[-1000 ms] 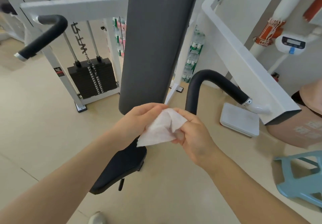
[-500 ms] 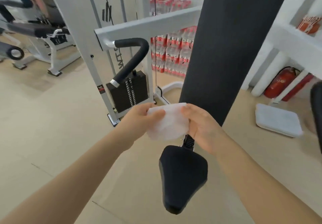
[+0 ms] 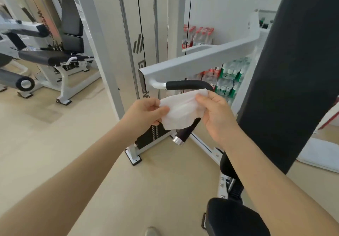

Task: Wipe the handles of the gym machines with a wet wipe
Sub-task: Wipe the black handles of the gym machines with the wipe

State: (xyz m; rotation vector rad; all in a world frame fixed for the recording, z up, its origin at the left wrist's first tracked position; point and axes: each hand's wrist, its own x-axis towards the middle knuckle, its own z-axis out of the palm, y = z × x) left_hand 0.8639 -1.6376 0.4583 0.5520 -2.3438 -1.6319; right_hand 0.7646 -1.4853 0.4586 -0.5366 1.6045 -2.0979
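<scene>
Beige gym floor (image 3: 55, 134), white-framed weight machine (image 3: 201, 59) ahead, black back pad (image 3: 293, 70) at right. White wet wipe (image 3: 180, 111) is held stretched between both hands, in front of the curved black handle (image 3: 187, 85) (its chrome-capped end shows below the wipe). Left hand (image 3: 145, 114) is pinched on the wipe's left edge; right hand (image 3: 214, 110) is pinched on its upper right corner. Bottled-water packs (image 3: 229, 77) are stacked behind.

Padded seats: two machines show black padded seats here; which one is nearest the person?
The black seat at the bottom right, just below the right forearm. The other seat belongs to the bench machine far off at the left, across the floor.
</scene>
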